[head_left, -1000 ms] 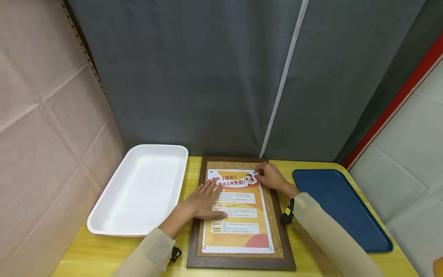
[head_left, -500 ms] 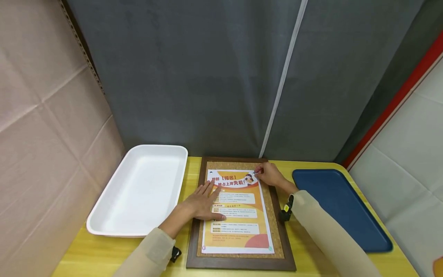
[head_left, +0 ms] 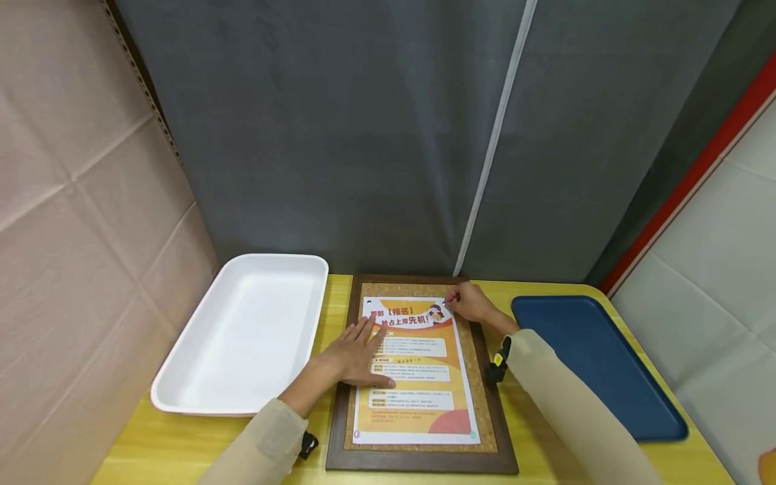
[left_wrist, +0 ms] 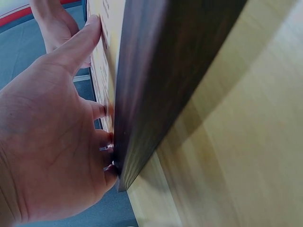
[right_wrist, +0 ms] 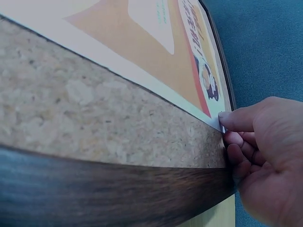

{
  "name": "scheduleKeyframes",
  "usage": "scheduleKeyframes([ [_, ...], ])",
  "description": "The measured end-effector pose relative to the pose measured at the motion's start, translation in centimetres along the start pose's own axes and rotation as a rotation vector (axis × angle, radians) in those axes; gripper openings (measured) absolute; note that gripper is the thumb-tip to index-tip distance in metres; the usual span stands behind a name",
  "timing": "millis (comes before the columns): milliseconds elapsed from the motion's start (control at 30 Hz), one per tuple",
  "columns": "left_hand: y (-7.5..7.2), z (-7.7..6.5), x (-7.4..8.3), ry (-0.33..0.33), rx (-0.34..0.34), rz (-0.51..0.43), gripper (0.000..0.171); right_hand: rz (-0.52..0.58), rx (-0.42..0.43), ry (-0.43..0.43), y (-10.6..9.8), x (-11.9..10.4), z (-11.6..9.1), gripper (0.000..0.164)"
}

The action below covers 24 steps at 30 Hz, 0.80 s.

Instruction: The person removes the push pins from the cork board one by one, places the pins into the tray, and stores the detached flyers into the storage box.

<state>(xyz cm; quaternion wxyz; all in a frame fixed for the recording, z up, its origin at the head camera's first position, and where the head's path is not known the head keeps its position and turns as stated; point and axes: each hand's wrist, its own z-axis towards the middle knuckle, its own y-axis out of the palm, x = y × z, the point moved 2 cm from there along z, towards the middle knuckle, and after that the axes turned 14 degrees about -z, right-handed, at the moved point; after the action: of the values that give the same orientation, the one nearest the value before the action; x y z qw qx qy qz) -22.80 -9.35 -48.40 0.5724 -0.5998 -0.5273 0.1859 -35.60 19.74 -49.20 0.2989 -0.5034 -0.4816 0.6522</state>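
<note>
A printed orange and white poster [head_left: 418, 377] lies on a brown-framed cork board [head_left: 490, 431]. My left hand [head_left: 353, 356] rests on the poster's left side, fingers spread and thumb out. In the left wrist view its fingertips touch the sheet just inside the wooden frame [left_wrist: 142, 90]. My right hand [head_left: 473, 304] is at the poster's top right corner, thumb and fingers pinching a small pin [right_wrist: 223, 126], mostly hidden by the fingertips. A small dark pin [head_left: 369, 301] shows at the top left corner. Purple and green dots mark the bottom corners.
A white tray [head_left: 160, 397] stands left of the board, and a dark blue tray [head_left: 600, 357] lies to its right. Both are on a yellow wood-grain table [head_left: 139, 451]. Behind the table hangs a dark grey curtain [head_left: 339, 148].
My right wrist has turned and shifted slightly left while its fingertips stay at the top right corner. The left hand and the poster have hardly moved.
</note>
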Motion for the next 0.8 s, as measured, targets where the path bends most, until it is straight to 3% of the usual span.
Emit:
scheduleKeyframes([
  [467, 0.13, 0.01, 0.04, -0.003, 0.001, 0.0, 0.119, 0.017, -0.047, 0.044, 0.11, -0.11, 0.01, 0.006],
  [800, -0.04, -0.1, 0.14, -0.017, -0.002, -0.006, 0.118, 0.016, -0.044, 0.018, 0.0, -0.2, -0.03, 0.007],
])
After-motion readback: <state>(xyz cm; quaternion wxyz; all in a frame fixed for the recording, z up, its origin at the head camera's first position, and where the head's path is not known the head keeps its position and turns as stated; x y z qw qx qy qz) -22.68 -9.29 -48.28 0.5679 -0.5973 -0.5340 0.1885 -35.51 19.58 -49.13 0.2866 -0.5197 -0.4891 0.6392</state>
